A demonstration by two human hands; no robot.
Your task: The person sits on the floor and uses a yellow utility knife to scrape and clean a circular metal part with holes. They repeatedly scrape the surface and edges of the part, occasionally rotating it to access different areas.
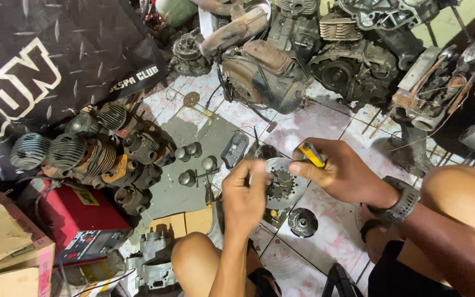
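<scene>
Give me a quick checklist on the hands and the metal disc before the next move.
1. Left hand grips the round metal disc at its edge: ok.
2. Right hand holds the yellow-handled tool: ok.
3. Tool tip seated on the disc: cannot tell.
4. Disc held up off the tiled floor: ok.
5. Round dark part lies on the floor below, apart from the disc: ok.
</scene>
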